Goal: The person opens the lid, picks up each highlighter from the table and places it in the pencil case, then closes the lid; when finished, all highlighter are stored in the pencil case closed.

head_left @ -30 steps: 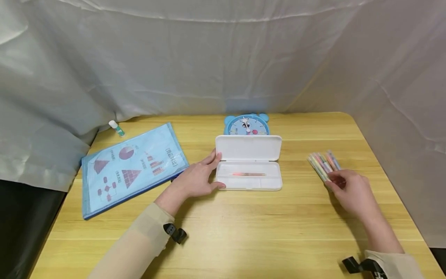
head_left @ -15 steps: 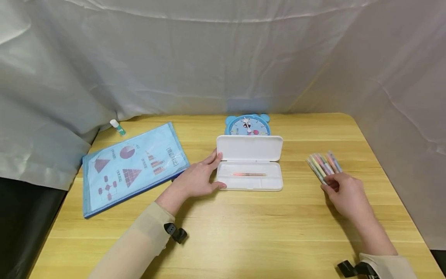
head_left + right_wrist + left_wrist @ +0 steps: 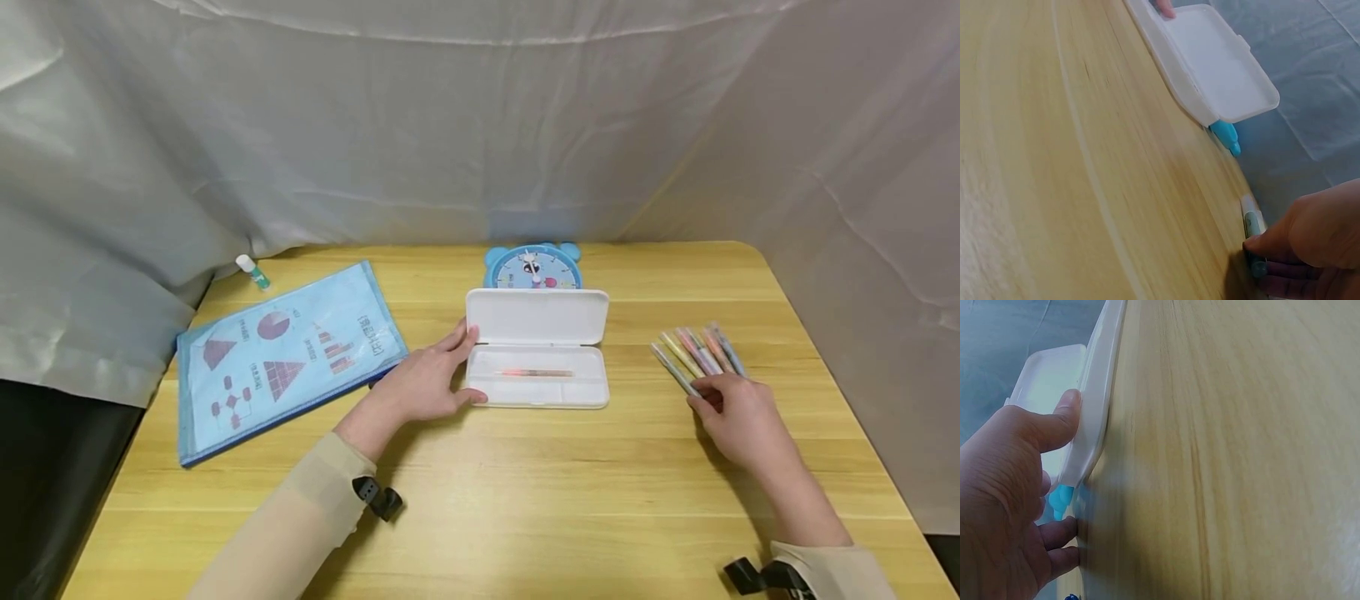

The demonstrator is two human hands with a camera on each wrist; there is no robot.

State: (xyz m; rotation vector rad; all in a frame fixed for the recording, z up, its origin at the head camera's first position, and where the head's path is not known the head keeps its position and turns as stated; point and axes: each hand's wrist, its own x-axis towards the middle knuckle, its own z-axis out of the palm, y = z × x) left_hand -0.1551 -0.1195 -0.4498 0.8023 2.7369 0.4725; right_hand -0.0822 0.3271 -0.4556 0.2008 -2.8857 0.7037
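Note:
A white pencil case (image 3: pixel 537 392) stands with its lid (image 3: pixel 537 317) raised, and one pinkish-orange pen (image 3: pixel 536 373) lies inside. At its left end my left hand (image 3: pixel 427 383) holds it, thumb on the front corner and fingers by the hinge side. In the left wrist view the thumb (image 3: pixel 1067 415) presses the case's edge. Over to the right, several coloured markers (image 3: pixel 703 350) lie fanned on the table. My right hand (image 3: pixel 742 417) is at their near ends, pinching the leftmost one, a grey-green marker (image 3: pixel 1252 228) in the right wrist view.
A blue cartoon clock (image 3: pixel 532 268) stands behind the pencil case, partly hidden by its lid. A blue document pouch (image 3: pixel 288 362) with printed charts lies at left, a glue stick (image 3: pixel 252 272) beyond it. A grey curtain (image 3: pixel 480 125) borders the wooden table (image 3: pixel 525 517).
The right hand has shifted slightly left, and the grey-green marker has moved apart from the others, which are now more fanned out. The left hand stays on the pencil case.

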